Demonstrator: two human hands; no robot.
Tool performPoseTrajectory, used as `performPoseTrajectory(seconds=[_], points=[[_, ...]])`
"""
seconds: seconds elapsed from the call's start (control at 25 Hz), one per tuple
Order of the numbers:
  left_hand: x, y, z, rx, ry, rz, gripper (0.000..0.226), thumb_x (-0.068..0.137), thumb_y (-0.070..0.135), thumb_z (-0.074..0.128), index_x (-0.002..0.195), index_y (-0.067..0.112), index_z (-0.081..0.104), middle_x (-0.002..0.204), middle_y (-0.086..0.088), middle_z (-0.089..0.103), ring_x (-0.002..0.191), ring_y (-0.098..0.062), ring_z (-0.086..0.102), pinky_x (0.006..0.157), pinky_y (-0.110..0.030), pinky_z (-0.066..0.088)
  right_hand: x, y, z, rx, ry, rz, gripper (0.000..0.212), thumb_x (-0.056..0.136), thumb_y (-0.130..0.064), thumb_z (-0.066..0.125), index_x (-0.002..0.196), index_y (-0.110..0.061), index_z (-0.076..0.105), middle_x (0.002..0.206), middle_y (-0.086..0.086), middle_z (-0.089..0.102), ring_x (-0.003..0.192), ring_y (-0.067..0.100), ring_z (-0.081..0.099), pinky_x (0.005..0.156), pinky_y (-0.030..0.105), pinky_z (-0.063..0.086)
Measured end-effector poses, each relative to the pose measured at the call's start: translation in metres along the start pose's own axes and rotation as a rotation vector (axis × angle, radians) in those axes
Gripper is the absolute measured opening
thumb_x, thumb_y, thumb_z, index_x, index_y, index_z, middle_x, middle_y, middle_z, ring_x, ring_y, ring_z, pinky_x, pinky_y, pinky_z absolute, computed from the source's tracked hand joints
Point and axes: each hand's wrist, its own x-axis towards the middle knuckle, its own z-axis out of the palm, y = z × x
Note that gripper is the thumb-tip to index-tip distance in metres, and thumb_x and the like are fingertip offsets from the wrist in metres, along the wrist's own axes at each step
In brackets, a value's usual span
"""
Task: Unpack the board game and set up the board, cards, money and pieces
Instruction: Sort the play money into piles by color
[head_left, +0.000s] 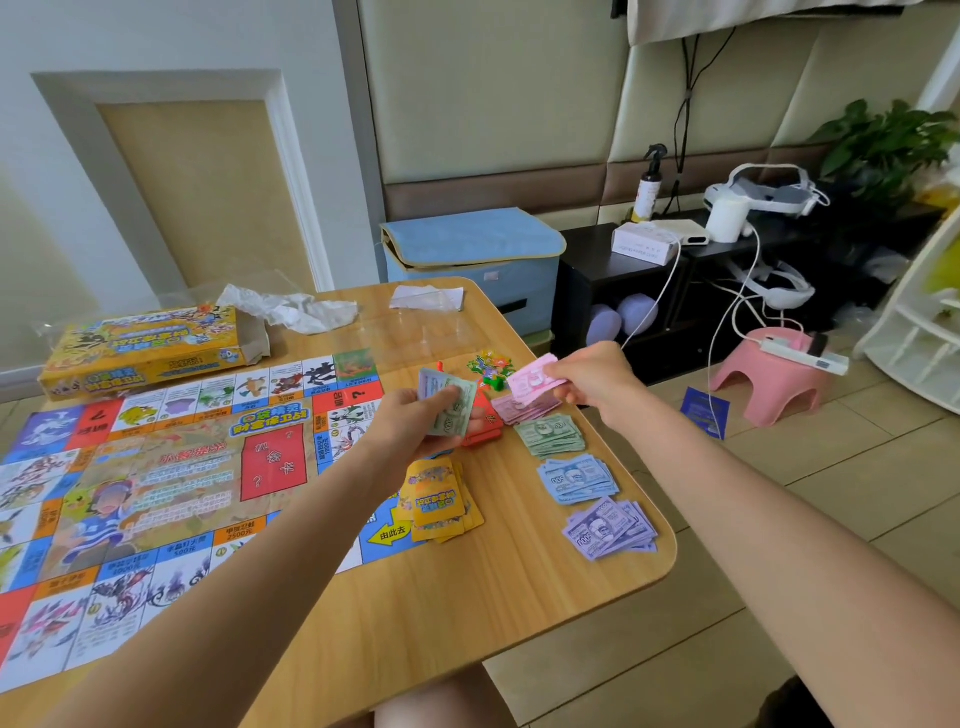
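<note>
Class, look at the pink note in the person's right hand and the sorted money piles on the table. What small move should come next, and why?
Probably lower the right hand and lay its pink note on the pink pile just below it. The green, blue and purple piles are each one colour, and the left hand holds more unsorted notes.
</note>
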Motion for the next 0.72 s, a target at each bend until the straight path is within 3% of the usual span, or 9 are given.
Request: performPoseTrajectory(seconds=[0.08,0.16,0.24,0.32,0.4,0.52,0.56,0.64,0.72], points=[[0.000,0.000,-0.001,0.002,-0.005,-0.008,0.016,0.094,0.017,0.054,0.101,0.004,0.059,0.067,-0.003,0.072,0.059,-0.011,0.070,0.047,-0.018,0.053,0.007,0.003,0.011,-0.176,0.002,-0.020,0.022,0.081,-0.011,0.068,0.097,0.004,0.066,0.066,0.011,0.062,0.049,0.014,0.057,0.048,0.024,0.041],[0.000,0.001,0.000,-0.003,-0.013,-0.012,0.012,0.094,0.016,0.054,0.097,0.006,0.059,0.064,-0.002,0.072,0.057,-0.010,0.069,0.047,-0.018,0.053,0.013,0.008,0.020,-0.372,0.002,-0.062,0.027,0.080,-0.018,0.070,0.100,-0.001,0.067,0.089,0.013,0.066,0.076,0.023,0.065,0.061,0.026,0.044],[0.000,0.001,0.001,-0.011,-0.021,-0.019,0.011,0.094,0.016,0.054,0.095,0.006,0.059,0.064,-0.002,0.071,0.057,-0.010,0.069,0.047,-0.018,0.052,0.014,0.012,0.026,-0.569,0.017,-0.090,0.029,0.079,-0.025,0.072,0.099,-0.004,0.066,0.103,0.013,0.064,0.098,0.030,0.061,0.070,0.028,0.044],[0.000,0.000,0.001,-0.024,-0.021,-0.027,0.009,0.093,0.015,0.054,0.094,0.007,0.058,0.063,-0.002,0.071,0.056,-0.011,0.069,0.047,-0.018,0.053,0.013,0.017,0.029,-0.736,0.019,-0.147,0.031,0.080,-0.032,0.071,0.094,-0.006,0.064,0.102,0.012,0.060,0.105,0.032,0.057,0.072,0.031,0.045],[0.001,-0.001,0.000,-0.026,-0.037,-0.033,0.010,0.093,0.016,0.054,0.095,0.007,0.059,0.066,-0.003,0.072,0.059,-0.012,0.070,0.049,-0.018,0.054,0.011,0.018,0.029,-0.822,0.054,-0.225,0.036,0.082,-0.034,0.070,0.102,-0.006,0.060,0.110,0.011,0.054,0.110,0.031,0.050,0.078,0.035,0.045],[0.001,-0.004,0.002,-0.001,-0.066,-0.038,0.011,0.093,0.016,0.054,0.091,0.008,0.060,0.065,0.000,0.072,0.059,-0.009,0.069,0.051,-0.017,0.054,0.001,0.009,0.021,-0.579,0.133,-0.367,0.026,0.084,-0.032,0.067,0.094,-0.008,0.061,0.102,0.006,0.057,0.099,0.022,0.054,0.072,0.030,0.043],[0.001,-0.005,0.003,0.010,-0.077,-0.037,0.010,0.093,0.016,0.055,0.089,0.009,0.060,0.065,0.001,0.072,0.059,-0.008,0.069,0.052,-0.017,0.053,-0.004,0.003,0.018,-0.427,0.073,-0.385,0.023,0.085,-0.031,0.066,0.091,-0.009,0.063,0.093,0.002,0.060,0.088,0.017,0.057,0.068,0.024,0.042],[0.001,-0.006,0.004,0.033,-0.123,-0.036,0.010,0.092,0.018,0.056,0.093,0.010,0.061,0.071,0.001,0.073,0.064,-0.009,0.070,0.052,-0.016,0.054,-0.022,-0.010,0.013,-0.229,-0.212,-0.371,0.023,0.085,-0.030,0.066,0.091,-0.008,0.066,0.077,-0.002,0.063,0.067,0.009,0.056,0.061,0.019,0.043],[0.000,-0.006,0.007,0.076,-0.190,-0.045,0.016,0.092,0.020,0.057,0.101,0.008,0.062,0.081,-0.003,0.074,0.070,-0.010,0.071,0.050,-0.015,0.051,-0.038,-0.015,0.010,-0.202,-0.439,-0.344,0.020,0.085,-0.022,0.067,0.095,-0.004,0.067,0.069,0.002,0.064,0.056,0.008,0.055,0.055,0.018,0.046]])
